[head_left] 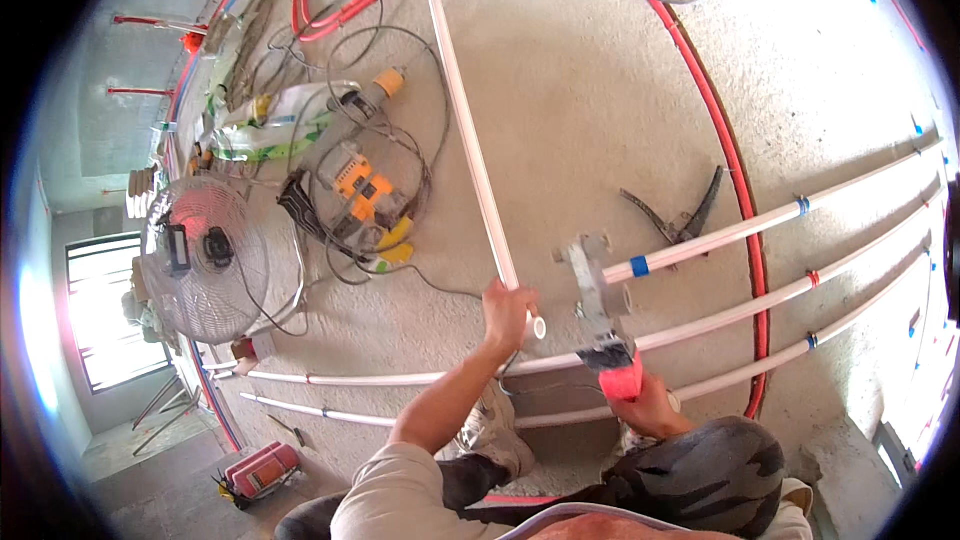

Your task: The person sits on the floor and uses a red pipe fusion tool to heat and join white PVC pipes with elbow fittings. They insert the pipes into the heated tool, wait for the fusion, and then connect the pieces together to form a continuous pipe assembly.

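Observation:
My left hand (506, 316) is closed round a long white plastic pipe (468, 130), close to its near open end. The pipe runs away toward the far side of the floor. In my right hand (650, 410) is the red handle of a pipe fusion welder (598, 295), its grey metal head and round sockets pointing away from me. The welder's head is beside the near end of a white pipe with a blue band (720, 236); I cannot tell whether they touch. The left-hand pipe end is apart from the welder.
More white pipes (720, 320) cross the floor at my feet, over a red conduit (715, 100). A black pair of pipe cutters (683, 230) lies beyond them. At left are a fan (210, 260), a yellow power tool (362, 188) amid coiled cable, and a red case (262, 470).

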The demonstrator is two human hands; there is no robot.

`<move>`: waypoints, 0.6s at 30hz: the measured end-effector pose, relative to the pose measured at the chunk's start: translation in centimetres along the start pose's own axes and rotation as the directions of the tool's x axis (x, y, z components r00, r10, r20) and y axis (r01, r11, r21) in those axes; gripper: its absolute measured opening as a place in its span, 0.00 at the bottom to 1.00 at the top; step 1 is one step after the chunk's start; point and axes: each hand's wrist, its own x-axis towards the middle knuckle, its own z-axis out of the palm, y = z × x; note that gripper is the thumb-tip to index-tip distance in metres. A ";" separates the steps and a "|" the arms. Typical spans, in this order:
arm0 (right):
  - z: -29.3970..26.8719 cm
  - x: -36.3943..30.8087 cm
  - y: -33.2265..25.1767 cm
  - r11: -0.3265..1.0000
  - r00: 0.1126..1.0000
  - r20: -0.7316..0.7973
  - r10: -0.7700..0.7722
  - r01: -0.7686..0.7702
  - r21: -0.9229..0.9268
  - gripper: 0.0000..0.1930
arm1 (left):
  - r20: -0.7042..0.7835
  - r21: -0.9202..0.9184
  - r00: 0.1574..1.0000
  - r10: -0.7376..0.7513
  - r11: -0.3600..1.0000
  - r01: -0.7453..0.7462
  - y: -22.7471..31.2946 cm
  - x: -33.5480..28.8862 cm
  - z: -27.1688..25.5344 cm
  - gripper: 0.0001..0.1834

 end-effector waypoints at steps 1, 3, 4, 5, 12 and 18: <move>0.1 0.3 -0.6 0.999 0.999 -0.031 -0.043 0.044 0.018 0.18 | -0.019 0.112 0.998 -0.061 0.992 0.063 -0.3 0.0 0.0 0.07; -0.1 0.1 -1.8 0.993 0.995 0.001 -0.098 0.097 -0.072 0.20 | -0.097 0.147 0.969 -0.228 0.959 0.241 -0.5 0.3 -0.1 0.07; -0.7 0.3 -2.3 0.978 0.993 0.070 -0.091 0.102 -0.182 0.21 | -0.071 0.040 0.963 -0.260 0.964 0.263 -0.6 0.1 0.0 0.09; -0.9 0.0 -2.9 0.968 0.989 0.066 -0.130 0.141 -0.208 0.20 | -0.030 -0.081 0.945 -0.327 0.943 0.323 -0.4 0.0 -0.1 0.09; -0.4 1.0 -4.6 0.964 0.984 0.090 0.157 -0.172 0.204 0.13 | 0.099 -0.361 0.986 -0.131 0.919 0.159 1.1 -1.0 0.9 0.09; 2.5 1.4 -2.1 0.853 0.936 0.271 0.226 -0.324 0.409 0.12 | 0.038 -0.362 0.992 -0.118 0.924 0.123 0.7 1.3 -2.1 0.16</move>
